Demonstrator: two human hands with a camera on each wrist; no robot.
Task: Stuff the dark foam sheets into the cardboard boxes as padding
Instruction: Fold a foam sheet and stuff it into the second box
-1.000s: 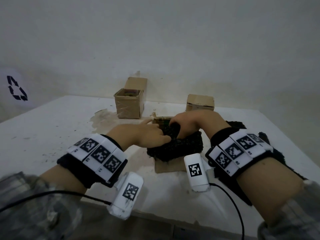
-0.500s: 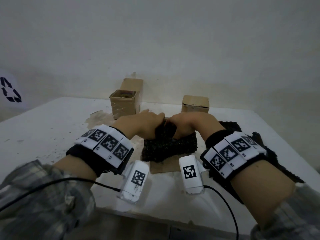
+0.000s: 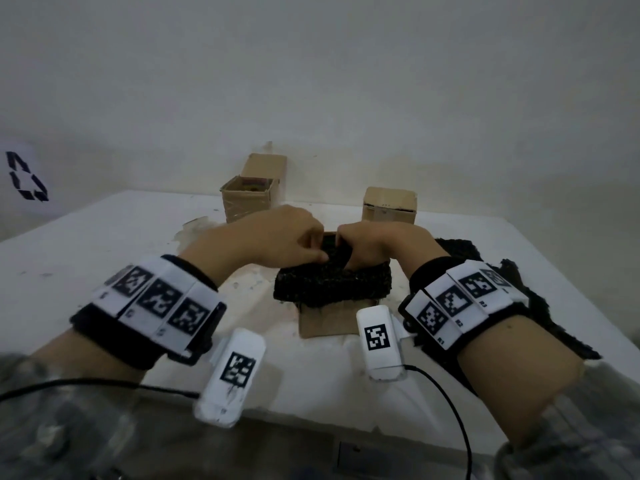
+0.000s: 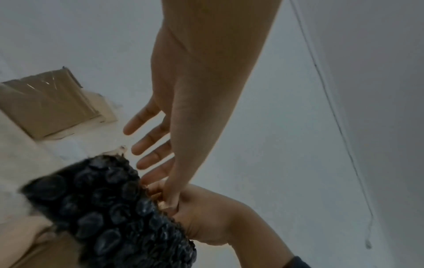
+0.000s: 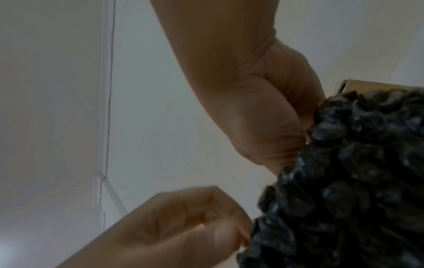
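Observation:
A dark bubbly foam sheet lies bunched over the open top of a cardboard box, whose front flap shows below it. Both hands meet above the sheet's far edge. My left hand has its thumb on the foam, and in the left wrist view its fingers stretch out straight and touch nothing. My right hand grips a fold of the foam with fingers dug in and hidden. The inside of the box is covered.
An open cardboard box stands at the back left and a closed one at the back right. More dark foam sheets lie on the white table under my right forearm. A wall rises close behind.
My left hand has moved up from the sheet's near left side to its top, meeting the right hand. The foam is bunched higher over the box.

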